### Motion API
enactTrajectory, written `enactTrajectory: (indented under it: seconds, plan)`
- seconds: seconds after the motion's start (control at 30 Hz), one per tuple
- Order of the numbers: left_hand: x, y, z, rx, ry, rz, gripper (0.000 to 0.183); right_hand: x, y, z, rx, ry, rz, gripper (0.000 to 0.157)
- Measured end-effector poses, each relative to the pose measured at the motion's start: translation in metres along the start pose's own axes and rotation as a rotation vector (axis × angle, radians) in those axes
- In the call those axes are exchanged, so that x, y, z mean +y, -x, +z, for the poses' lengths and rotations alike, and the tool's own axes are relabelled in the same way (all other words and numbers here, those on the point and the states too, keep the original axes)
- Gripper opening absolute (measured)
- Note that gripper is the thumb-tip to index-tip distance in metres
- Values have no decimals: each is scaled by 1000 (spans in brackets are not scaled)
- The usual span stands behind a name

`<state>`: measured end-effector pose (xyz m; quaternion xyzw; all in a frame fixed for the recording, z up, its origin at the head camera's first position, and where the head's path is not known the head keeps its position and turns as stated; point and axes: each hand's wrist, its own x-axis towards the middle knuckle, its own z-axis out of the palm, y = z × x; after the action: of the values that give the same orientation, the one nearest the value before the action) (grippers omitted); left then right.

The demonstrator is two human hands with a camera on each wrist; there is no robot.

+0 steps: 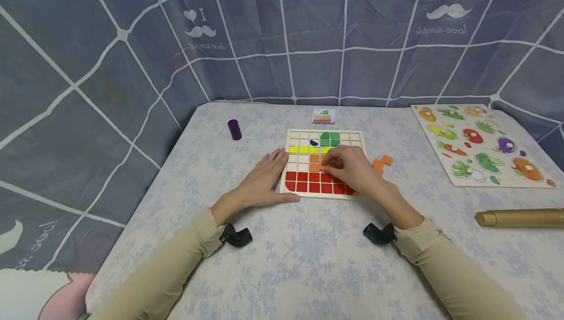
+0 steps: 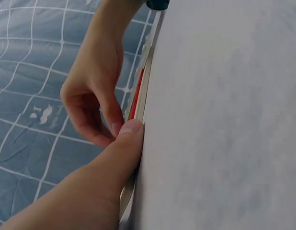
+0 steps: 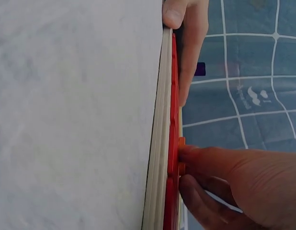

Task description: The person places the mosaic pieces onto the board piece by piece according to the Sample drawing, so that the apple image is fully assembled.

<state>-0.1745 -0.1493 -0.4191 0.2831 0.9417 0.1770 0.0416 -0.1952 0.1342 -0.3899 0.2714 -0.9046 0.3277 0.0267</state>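
Note:
A square wooden grid board (image 1: 304, 135) lies in the middle of the table. Its cells hold red tiles (image 1: 302, 177) along the near rows, a yellow row (image 1: 304, 149), green pieces (image 1: 330, 139) at the back and orange tiles (image 1: 315, 159) in the middle. My left hand (image 1: 262, 180) rests at the board's left side with fingers extended, the thumb on its near edge. Over the middle of the grid my right hand (image 1: 352, 168) pinches an orange tile (image 3: 182, 140) between thumb and fingers, just above the red tiles.
Several loose orange tiles (image 1: 387, 160) lie right of the board. Behind it is a small pattern card (image 1: 323, 116). A purple cylinder (image 1: 235, 129) stands at the back left. On the right are a vegetable puzzle board (image 1: 440, 158) and a gold roll (image 1: 520, 217).

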Motion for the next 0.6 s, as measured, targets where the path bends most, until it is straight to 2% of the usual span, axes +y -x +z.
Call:
enactTrajectory:
  seconds: [0.3, 0.6]
  plan:
    - [15, -12, 10, 14, -31, 11, 122, -7, -5, 7, -2, -14, -17, 10]
    - [29, -24, 14, -17, -41, -2, 121, -5, -5, 11, 18, 5, 7, 10]
